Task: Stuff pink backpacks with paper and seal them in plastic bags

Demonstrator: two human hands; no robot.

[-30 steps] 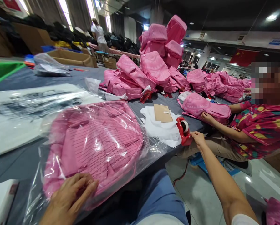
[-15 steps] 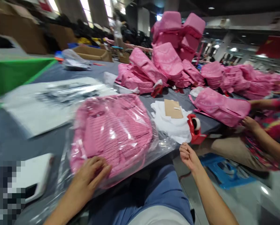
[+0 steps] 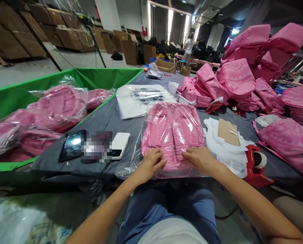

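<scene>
A pink backpack in a clear plastic bag [image 3: 173,130] lies flat on the grey table [image 3: 105,118] right in front of me. My left hand [image 3: 151,162] presses on its near left edge with fingers curled onto the plastic. My right hand [image 3: 199,159] rests on its near right edge, fingers bent down on the bag. A red tape dispenser [image 3: 256,166] stands just right of my right hand. A stack of white sheets with a brown card [image 3: 227,132] on top lies between the bag and the dispenser.
A green bin [image 3: 39,84] on the left holds several bagged pink backpacks [image 3: 57,106]. A tablet [image 3: 72,145] and a white phone [image 3: 119,145] lie left of the bag. Unbagged pink backpacks [image 3: 237,78] are piled far right. Flat plastic bags [image 3: 141,98] lie beyond.
My right hand came from near the tape dispenser onto the bag's near edge beside my left hand. My view swung left, bringing the green bin into sight.
</scene>
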